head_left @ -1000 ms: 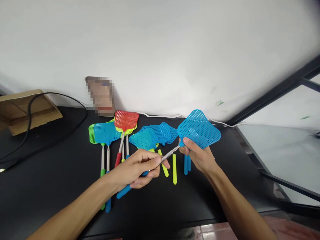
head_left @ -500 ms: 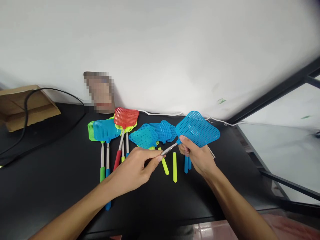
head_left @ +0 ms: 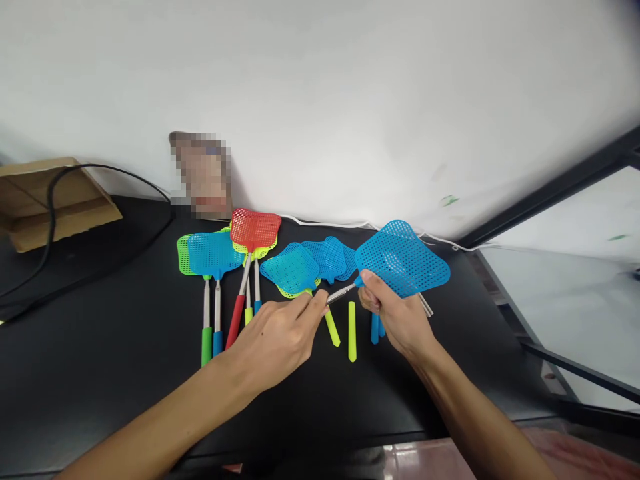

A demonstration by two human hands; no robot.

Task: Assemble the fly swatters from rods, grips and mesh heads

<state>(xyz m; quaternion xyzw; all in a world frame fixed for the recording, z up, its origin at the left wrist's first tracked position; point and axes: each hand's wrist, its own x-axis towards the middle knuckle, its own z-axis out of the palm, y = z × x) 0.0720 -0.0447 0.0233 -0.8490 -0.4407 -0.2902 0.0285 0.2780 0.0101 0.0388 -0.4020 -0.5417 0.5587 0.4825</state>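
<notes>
Between my hands is a blue fly swatter head (head_left: 403, 257) joined to a thin metal rod (head_left: 342, 293). My right hand (head_left: 393, 310) pinches the head at its neck, thumb on top. The fingers of my left hand (head_left: 287, 337) are closed around the rod's other end, which they hide. Loose yellow handle sleeves (head_left: 352, 331) lie on the table just beyond my hands, and blue handle sleeves (head_left: 375, 329) are partly behind my right hand. Past them, several loose blue swatter heads (head_left: 293, 267) overlap, with a yellow one beneath.
Swatters with handles lie at the left on the black table (head_left: 125, 333), among them a red swatter (head_left: 255, 229) and a green-handled one. Further left are a cardboard box (head_left: 65, 217) and a black cable (head_left: 107, 167). Metal rods (head_left: 426, 305) show behind my right wrist. A black frame (head_left: 565, 177) stands right.
My left hand has turned over, its back now facing up, and its grip on the rod has shifted. My right hand keeps hold of the head. The view has tilted slightly.
</notes>
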